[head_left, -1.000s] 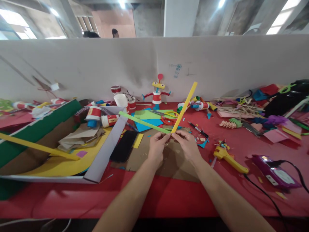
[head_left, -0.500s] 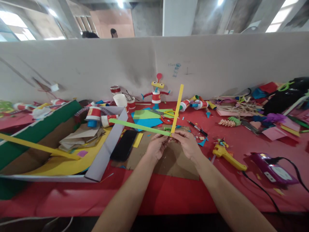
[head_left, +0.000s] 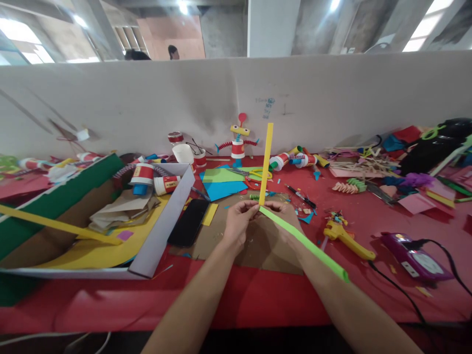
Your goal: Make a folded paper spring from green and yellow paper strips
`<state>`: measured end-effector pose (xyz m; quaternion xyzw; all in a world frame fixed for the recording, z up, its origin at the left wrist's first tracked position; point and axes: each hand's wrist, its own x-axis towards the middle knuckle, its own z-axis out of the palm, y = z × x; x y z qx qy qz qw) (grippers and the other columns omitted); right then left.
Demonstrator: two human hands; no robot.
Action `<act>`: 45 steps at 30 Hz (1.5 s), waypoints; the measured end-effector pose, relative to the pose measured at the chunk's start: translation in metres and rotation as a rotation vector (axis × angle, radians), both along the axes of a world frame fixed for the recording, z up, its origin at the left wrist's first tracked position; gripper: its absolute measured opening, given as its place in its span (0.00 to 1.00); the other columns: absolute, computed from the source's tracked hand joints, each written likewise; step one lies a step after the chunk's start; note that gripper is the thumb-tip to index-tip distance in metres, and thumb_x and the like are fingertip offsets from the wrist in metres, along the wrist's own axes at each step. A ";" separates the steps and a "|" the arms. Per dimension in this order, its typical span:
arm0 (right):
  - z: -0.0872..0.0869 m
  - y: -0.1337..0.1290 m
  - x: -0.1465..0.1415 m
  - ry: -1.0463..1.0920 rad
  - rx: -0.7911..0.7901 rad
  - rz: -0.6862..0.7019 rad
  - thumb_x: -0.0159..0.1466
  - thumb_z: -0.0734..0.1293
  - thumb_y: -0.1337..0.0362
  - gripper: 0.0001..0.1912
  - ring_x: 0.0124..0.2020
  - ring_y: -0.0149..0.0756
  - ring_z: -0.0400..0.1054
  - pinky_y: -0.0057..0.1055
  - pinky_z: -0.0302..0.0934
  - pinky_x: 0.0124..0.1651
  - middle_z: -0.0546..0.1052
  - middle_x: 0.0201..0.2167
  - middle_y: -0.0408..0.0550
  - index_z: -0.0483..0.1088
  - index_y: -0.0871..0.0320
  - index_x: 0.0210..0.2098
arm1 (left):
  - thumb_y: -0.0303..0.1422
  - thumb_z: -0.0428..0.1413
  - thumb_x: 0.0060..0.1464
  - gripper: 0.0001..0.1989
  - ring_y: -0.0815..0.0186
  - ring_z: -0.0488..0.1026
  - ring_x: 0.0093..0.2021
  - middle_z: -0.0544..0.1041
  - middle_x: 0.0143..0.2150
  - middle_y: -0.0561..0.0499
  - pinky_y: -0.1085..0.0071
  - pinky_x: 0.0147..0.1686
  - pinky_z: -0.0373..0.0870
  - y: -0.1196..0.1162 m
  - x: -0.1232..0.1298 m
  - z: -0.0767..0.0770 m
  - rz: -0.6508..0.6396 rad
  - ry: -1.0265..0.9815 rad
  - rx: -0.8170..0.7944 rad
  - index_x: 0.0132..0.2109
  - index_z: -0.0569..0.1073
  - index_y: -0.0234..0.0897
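broadly, a pale partition (head_left: pixel 147 108) across the back, with a red-covered table (head_left: pixel 258 302) in front of it. next in size, an open box (head_left: pixel 164 226) at left, white on its near side; yellow sheet (head_left: pixel 99 253) on its floor, red-and-white cup pieces (head_left: pixel 143 173) toward its far corner. below the hands, brown cardboard (head_left: pixel 212 242) strewn with scraps.

hands close together above the cardboard. left hand (head_left: pixel 237 221): thumb and fingers pinched at the spot where a green strip (head_left: pixel 304 242) and a yellow strip (head_left: pixel 267 163) meet. right hand (head_left: pixel 284 211): fingers bent in at the same spot, partly covered by green, so cannot tell if they grip. green strip slants down to the right, over the right forearm (head_left: pixel 346 305), its far end curled. yellow strip stands nearly upright.

smaller: purple device (head_left: pixel 413 260) at right; yellow glue gun (head_left: pixel 346 238) just left of it; black phone (head_left: pixel 189 222) beside the box; cup-bodied figure (head_left: pixel 238 147) upright near the partition.

smaller again: yellow-handled scissors (head_left: pixel 255 172) behind the strips; dark pen (head_left: pixel 300 195) beyond the right hand. smallest, a green coil (head_left: pixel 254 197) just behind the meeting point.
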<state>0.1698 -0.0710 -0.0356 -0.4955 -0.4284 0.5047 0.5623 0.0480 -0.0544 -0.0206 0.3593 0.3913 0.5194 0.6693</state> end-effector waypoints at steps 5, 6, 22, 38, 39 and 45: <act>-0.001 0.000 0.000 -0.092 0.071 -0.018 0.49 0.70 0.56 0.13 0.30 0.40 0.70 0.35 0.64 0.34 0.79 0.29 0.46 0.77 0.54 0.33 | 0.32 0.65 0.34 0.12 0.75 0.67 0.21 0.73 0.22 0.53 0.77 0.24 0.65 0.001 0.001 -0.003 0.026 0.012 0.028 0.30 0.76 0.33; 0.000 0.000 -0.001 -0.111 0.087 -0.013 0.50 0.70 0.57 0.13 0.32 0.40 0.71 0.36 0.64 0.36 0.79 0.30 0.45 0.77 0.54 0.33 | 0.32 0.65 0.34 0.12 0.74 0.67 0.21 0.74 0.22 0.53 0.77 0.24 0.65 0.002 0.001 -0.004 0.032 0.011 0.031 0.31 0.76 0.33; 0.013 -0.003 -0.007 -0.004 0.111 -0.123 0.51 0.69 0.57 0.11 0.27 0.34 0.68 0.31 0.62 0.33 0.77 0.27 0.46 0.75 0.58 0.29 | 0.28 0.64 0.36 0.09 0.73 0.72 0.25 0.77 0.26 0.50 0.77 0.29 0.67 0.006 -0.002 -0.004 -0.014 -0.167 -0.111 0.30 0.76 0.32; 0.008 -0.003 -0.004 -0.093 0.108 -0.069 0.53 0.68 0.56 0.13 0.29 0.36 0.69 0.33 0.62 0.35 0.77 0.26 0.47 0.76 0.59 0.28 | 0.33 0.66 0.34 0.11 0.75 0.68 0.24 0.72 0.25 0.53 0.78 0.25 0.62 0.008 -0.008 -0.005 -0.066 -0.017 -0.016 0.27 0.74 0.33; 0.007 -0.002 -0.004 -0.083 0.114 -0.061 0.53 0.68 0.56 0.13 0.30 0.36 0.69 0.33 0.63 0.36 0.78 0.28 0.47 0.76 0.59 0.30 | 0.33 0.66 0.34 0.12 0.74 0.69 0.24 0.72 0.25 0.53 0.78 0.26 0.62 0.008 -0.008 -0.004 -0.066 -0.016 -0.014 0.27 0.74 0.33; 0.005 0.000 -0.002 -0.121 0.116 -0.139 0.51 0.68 0.56 0.12 0.30 0.37 0.69 0.32 0.62 0.35 0.78 0.28 0.46 0.76 0.59 0.28 | 0.32 0.67 0.31 0.14 0.71 0.72 0.27 0.73 0.26 0.53 0.74 0.31 0.67 0.003 -0.007 0.006 -0.076 -0.038 -0.031 0.27 0.72 0.33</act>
